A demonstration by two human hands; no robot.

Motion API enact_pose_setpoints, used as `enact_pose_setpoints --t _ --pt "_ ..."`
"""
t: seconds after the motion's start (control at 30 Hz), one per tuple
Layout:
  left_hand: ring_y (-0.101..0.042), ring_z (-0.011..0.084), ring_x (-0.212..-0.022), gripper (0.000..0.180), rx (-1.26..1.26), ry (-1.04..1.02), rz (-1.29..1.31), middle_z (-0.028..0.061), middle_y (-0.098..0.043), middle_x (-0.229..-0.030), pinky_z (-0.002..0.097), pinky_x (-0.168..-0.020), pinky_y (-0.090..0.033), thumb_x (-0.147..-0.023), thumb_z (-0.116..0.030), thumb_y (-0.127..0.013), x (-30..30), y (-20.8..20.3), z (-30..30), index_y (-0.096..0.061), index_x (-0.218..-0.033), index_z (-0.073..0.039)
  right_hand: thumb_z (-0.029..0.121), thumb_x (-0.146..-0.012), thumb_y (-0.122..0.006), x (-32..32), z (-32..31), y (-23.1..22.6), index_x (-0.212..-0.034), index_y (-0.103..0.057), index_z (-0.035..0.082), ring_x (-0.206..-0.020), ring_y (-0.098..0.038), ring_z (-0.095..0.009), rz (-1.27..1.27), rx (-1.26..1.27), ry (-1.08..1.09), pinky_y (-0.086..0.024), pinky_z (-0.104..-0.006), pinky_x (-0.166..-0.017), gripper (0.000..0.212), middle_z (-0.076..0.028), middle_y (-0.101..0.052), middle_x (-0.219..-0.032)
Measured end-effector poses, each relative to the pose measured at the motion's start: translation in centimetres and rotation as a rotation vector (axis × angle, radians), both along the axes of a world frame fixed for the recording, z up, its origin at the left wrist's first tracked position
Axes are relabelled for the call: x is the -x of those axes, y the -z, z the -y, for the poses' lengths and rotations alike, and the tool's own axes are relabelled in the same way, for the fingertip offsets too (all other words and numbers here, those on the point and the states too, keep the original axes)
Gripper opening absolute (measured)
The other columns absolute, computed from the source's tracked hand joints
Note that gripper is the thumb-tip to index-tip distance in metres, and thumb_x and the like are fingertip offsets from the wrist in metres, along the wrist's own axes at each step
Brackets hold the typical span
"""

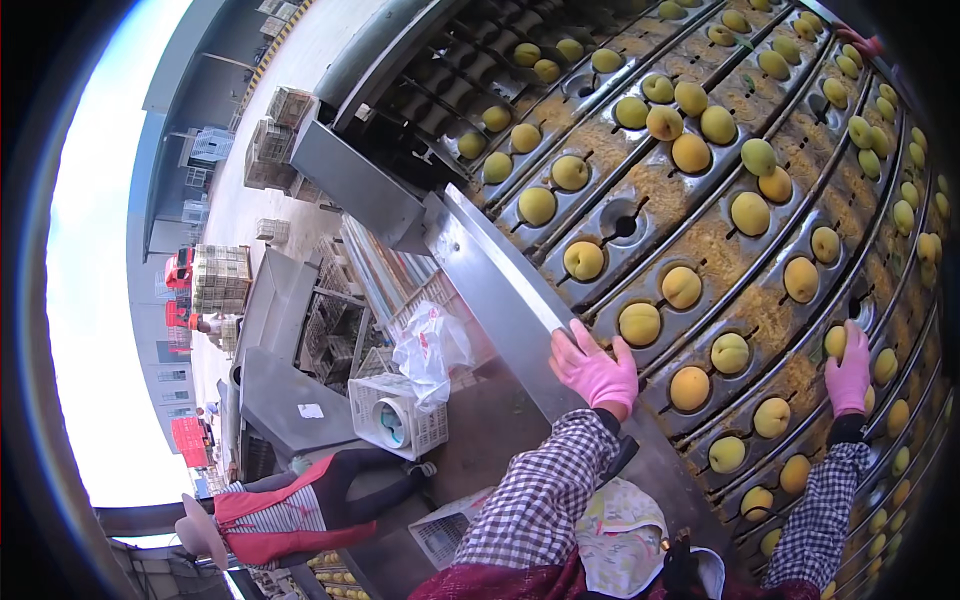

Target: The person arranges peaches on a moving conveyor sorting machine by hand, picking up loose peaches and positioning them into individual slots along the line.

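Observation:
Pink gloves cover both my hands. My left hand (598, 372) is at the smooth metal side rail (510, 275) of a sorting conveyor, fingers spread and holding nothing. Over the conveyor, my right hand (850, 372) has its fingers and thumb curled against a yellow peach (835, 342). Many yellow-green peaches sit in cupped metal slats, such as one peach (640, 324) near my left hand and a greener peach (730, 352) between my hands. A bare cup (624, 224) shows farther up. Brownish residue coats the slats.
A co-worker in a red vest and hat (290, 508) stands left of the conveyor. Near them are a white plastic crate (430, 425) and a clear plastic bag (432, 350). Stacked crates (270, 155) stand farther off. Another person's hand (862, 42) shows at the far right.

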State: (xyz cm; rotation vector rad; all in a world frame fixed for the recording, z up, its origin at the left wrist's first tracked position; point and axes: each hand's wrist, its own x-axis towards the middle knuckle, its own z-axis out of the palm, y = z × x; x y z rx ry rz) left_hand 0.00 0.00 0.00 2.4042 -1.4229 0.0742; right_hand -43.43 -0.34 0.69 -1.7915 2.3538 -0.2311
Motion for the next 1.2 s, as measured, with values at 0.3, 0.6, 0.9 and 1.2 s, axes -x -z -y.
enact_pose_setpoints --t 0.3,0.6,0.9,1.2 --pt "-0.027 0.0435 -0.139 0.081 -0.029 -0.004 -0.015 0.0286 -0.028 -0.15 0.057 -0.116 -0.017 -0.084 -0.041 -0.064 -0.4 -0.5 -0.1 -0.033 -0.148 -0.003 0.006 -0.081 -0.069 1.1 -0.4 1.9 -0.143 -0.043 0.009 -0.123 -0.051 -0.037 0.107 0.112 0.037 -0.042 -0.0401 -0.106 0.068 -0.017 -0.051 -0.135" --pt "-0.021 0.0421 -0.143 0.084 -0.063 0.011 -0.131 0.0266 -0.022 -0.153 0.0566 -0.117 -0.013 -0.085 -0.041 -0.063 -1.1 -0.8 0.3 -0.027 -0.151 -0.005 0.004 -0.081 -0.069 1.8 0.6 3.4 -0.146 -0.039 0.01 -0.124 -0.051 -0.038 -0.037 -0.022 0.142 -0.042 -0.0407 -0.105 0.071 -0.018 -0.051 -0.134" --pt "-0.027 0.0425 -0.14 0.077 -0.012 0.305 -0.232 0.0255 -0.027 -0.152 0.0543 -0.117 -0.018 -0.084 -0.032 -0.067 -10.4 -1.9 3.9 -0.033 -0.148 -0.004 -0.001 -0.083 -0.065 3.2 0.8 4.4 -0.149 -0.036 0.007 -0.126 -0.05 -0.037 0.005 -0.053 0.187 -0.04 -0.0401 -0.107 0.072 -0.02 -0.05 -0.136" --pt "-0.028 0.0399 -0.141 0.077 0.045 0.203 -0.178 0.0241 -0.031 -0.151 0.0536 -0.118 -0.017 -0.086 -0.034 -0.064 -16.3 -1.3 13.6 -0.031 -0.148 -0.002 -0.004 -0.082 -0.065 5.4 -1.2 4.3 -0.151 -0.033 0.009 -0.133 -0.045 -0.036 -0.071 -0.111 0.276 -0.036 -0.0391 -0.113 0.077 -0.019 -0.044 -0.145"
